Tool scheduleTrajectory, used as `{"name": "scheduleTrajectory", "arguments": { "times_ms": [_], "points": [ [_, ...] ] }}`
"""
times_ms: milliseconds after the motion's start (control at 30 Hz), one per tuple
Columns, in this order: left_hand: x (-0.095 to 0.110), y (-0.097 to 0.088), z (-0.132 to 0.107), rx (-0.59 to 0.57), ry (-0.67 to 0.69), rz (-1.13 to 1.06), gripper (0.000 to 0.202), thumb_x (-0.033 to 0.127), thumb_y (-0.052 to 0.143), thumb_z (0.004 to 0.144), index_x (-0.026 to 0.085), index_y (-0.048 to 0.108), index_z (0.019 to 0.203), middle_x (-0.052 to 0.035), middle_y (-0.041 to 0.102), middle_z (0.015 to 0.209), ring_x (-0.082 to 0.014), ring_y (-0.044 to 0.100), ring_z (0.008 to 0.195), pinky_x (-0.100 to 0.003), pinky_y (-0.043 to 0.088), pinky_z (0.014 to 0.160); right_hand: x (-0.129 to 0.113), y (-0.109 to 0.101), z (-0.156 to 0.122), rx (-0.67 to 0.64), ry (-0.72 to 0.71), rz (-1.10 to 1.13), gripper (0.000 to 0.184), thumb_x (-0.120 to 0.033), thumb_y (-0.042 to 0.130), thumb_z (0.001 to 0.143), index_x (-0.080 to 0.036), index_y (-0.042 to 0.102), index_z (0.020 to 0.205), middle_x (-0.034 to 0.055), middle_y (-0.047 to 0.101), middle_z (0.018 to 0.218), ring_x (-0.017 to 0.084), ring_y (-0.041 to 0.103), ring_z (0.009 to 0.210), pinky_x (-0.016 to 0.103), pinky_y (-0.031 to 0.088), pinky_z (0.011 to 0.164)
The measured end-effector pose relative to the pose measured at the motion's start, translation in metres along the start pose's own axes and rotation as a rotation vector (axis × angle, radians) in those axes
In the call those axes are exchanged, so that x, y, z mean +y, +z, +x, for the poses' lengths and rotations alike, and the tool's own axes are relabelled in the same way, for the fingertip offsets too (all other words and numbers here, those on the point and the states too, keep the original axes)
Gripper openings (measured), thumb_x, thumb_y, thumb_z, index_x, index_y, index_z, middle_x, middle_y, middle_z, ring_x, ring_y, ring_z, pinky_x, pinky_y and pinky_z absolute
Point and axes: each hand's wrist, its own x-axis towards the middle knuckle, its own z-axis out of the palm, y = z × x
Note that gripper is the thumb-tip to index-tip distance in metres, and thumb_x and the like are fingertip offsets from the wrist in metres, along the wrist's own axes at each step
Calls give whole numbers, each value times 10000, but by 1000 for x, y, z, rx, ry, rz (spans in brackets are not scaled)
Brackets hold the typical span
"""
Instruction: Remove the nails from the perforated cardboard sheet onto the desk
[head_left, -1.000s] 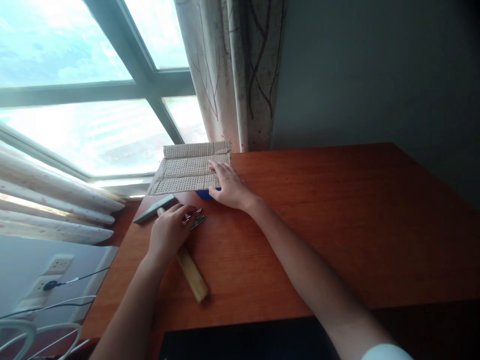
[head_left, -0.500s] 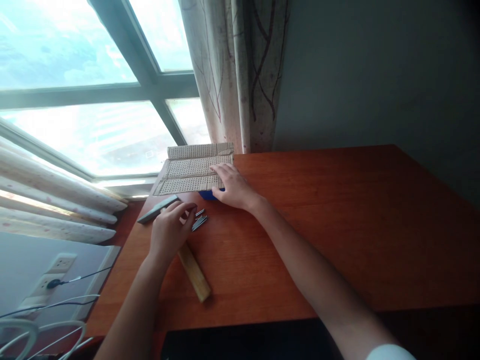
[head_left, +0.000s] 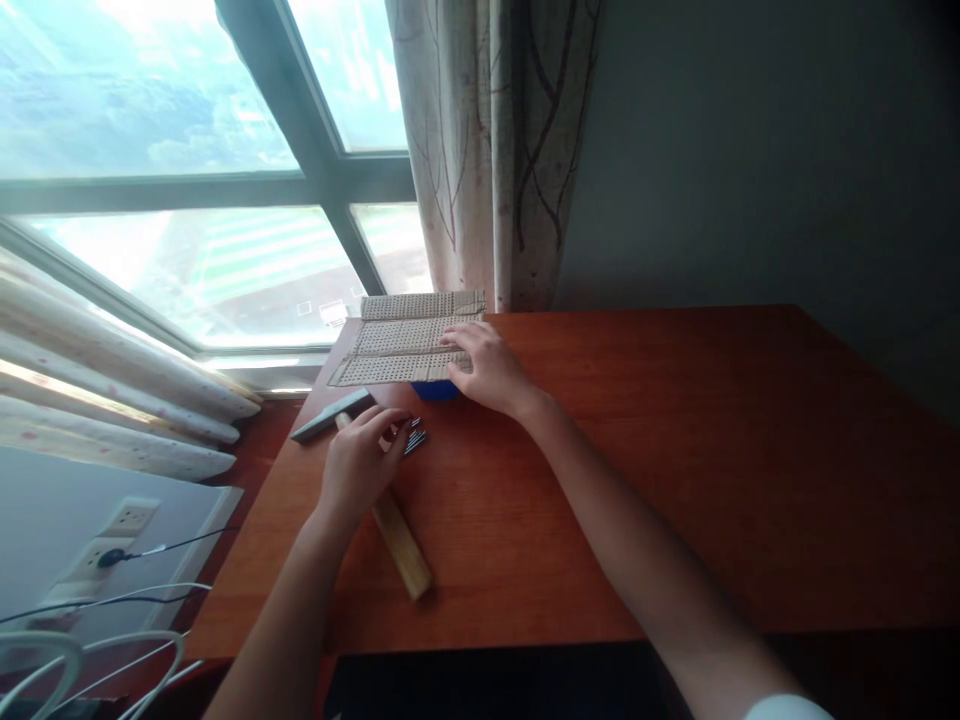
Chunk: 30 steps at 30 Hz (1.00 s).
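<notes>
My right hand (head_left: 491,370) lies on the right side of a tan sheet dotted with small holes (head_left: 397,338), fingers and thumb apart. A blue object (head_left: 435,391) shows under the sheet's near edge, mostly hidden. Just left of some loose metal nails (head_left: 415,440), my left hand (head_left: 360,465) is closed with thumb and fingertips together; what it pinches, if anything, is too small to make out. Beneath that hand lies a hammer with a wooden handle (head_left: 403,548) and a grey head (head_left: 332,416); the hand hides part of the handle.
All of this rests on a reddish-brown wooden table (head_left: 675,450). Beyond its left side are a window (head_left: 247,260) and curtains (head_left: 457,150). Wall sockets (head_left: 112,545) and loose cables (head_left: 150,640) are at the lower left. A dark surface (head_left: 495,685) lies below the front edge.
The whole view has shifted, so the table's things appear slightly farther right. Both hands keep nearly the same places over the sheet and beside the nails.
</notes>
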Motion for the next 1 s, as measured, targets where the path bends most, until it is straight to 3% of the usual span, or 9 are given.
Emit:
{"name": "scheduleTrajectory", "arguments": {
  "times_ms": [233, 367, 533, 633, 733, 1000],
  "points": [
    [2, 5, 1, -34, -18, -39, 238, 355, 520, 931, 205, 702, 958, -21, 694, 873, -131, 609, 672, -257, 439, 650, 10, 0, 1, 91, 99, 64, 312, -16, 540, 769, -190, 686, 984, 71, 709, 1120, 234, 606, 1120, 435, 454, 1064],
    [4, 6, 2, -36, -8, -61, 229, 324, 514, 931, 205, 708, 961, -31, 703, 924, -138, 626, 715, -260, 458, 675, 15, 4, -1, 208, 143, 70, 408, -6, 516, 757, -148, 638, 1119, 133, 617, 1249, 237, 544, 1226, 407, 414, 1114],
    [24, 12, 15, -64, 58, -91, 256, 271, 516, 922, 201, 681, 1105, -44, 707, 952, -156, 641, 754, -272, 476, 693, 22, 14, -2, 307, 473, 150, 604, -204, 654, 772, -116, 467, 1339, 215, 498, 1340, 298, 524, 1227, 485, 433, 1068],
    [45, 22, 29, -176, 100, -51, 363, 277, 542, 909, 207, 616, 1257, -56, 717, 950, -185, 658, 774, -289, 479, 680, 27, 18, -1, 265, 649, 296, 628, -280, 660, 783, -166, 436, 1358, 134, 615, 1166, 276, 604, 1091, 490, 479, 990],
    [59, 35, 41, -240, 82, -9, 370, 265, 545, 904, 179, 592, 1260, -77, 728, 951, -225, 684, 833, -304, 482, 690, 31, 20, 0, 274, 686, 446, 579, -229, 610, 797, -196, 436, 1348, 44, 654, 996, 211, 648, 942, 412, 516, 915],
    [54, 53, 43, -244, 39, -31, 415, 281, 514, 932, 136, 515, 1321, -82, 741, 931, -265, 704, 891, -330, 484, 717, 41, 19, 1, 327, 696, 573, 579, -176, 578, 764, -221, 455, 1328, 13, 643, 942, 177, 645, 876, 330, 530, 797]
  ]
}}
